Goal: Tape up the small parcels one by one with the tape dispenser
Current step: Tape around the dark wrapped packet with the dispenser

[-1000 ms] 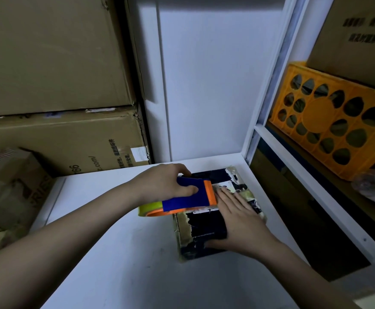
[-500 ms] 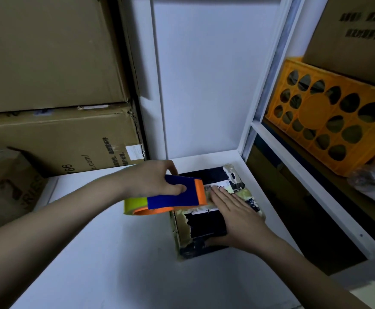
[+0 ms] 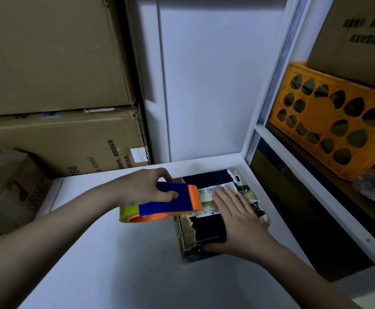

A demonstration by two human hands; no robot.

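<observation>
Taping step: the left hand (image 3: pixel 146 188) grips the tape dispenser (image 3: pixel 166 202) at frame centre, while the right hand (image 3: pixel 237 219) lies flat on the parcel (image 3: pixel 206 228), lower right of centre. The next move likely calls for drawing the tape across the parcel's left edge.

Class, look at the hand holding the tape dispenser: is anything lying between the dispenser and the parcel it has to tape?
Nothing visible does. The left hand grips the tape dispenser, whose orange front edge is already over the parcel. The right hand lies flat on the parcel to the dispenser's right, not between the two.
</observation>
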